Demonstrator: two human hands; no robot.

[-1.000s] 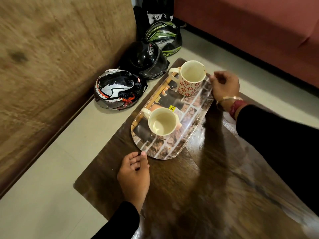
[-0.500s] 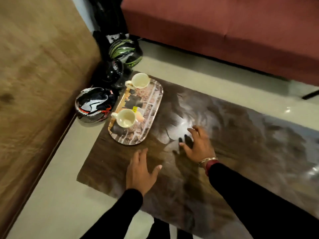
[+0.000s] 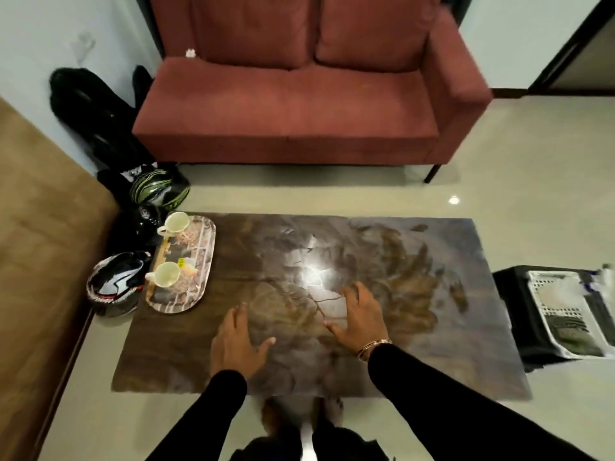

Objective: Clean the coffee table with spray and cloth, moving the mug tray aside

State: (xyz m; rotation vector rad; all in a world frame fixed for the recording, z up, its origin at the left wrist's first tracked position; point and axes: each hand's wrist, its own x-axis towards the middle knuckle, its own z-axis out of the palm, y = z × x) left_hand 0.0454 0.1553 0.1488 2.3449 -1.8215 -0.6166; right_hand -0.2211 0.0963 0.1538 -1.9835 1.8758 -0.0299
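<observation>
There are two hands, the left hand (image 3: 236, 337) and the right hand (image 3: 361, 314), over one table (image 3: 416, 257). Left of the left hand is one tray (image 3: 207, 251) with two mugs, the far mug (image 3: 177, 221) and the near mug (image 3: 167, 273). Farther left are three helmets: the green helmet (image 3: 156, 191), the black helmet (image 3: 136, 224) and the white helmet (image 3: 114, 281). Past both hands is one sofa (image 3: 293, 104). Right of the right hand is one basket (image 3: 562, 311).

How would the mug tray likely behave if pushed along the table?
The tray looks rigid and would probably slide easily on the glossy coffee table. The far mug and near mug stand loose, so a jerk might tip them.
</observation>
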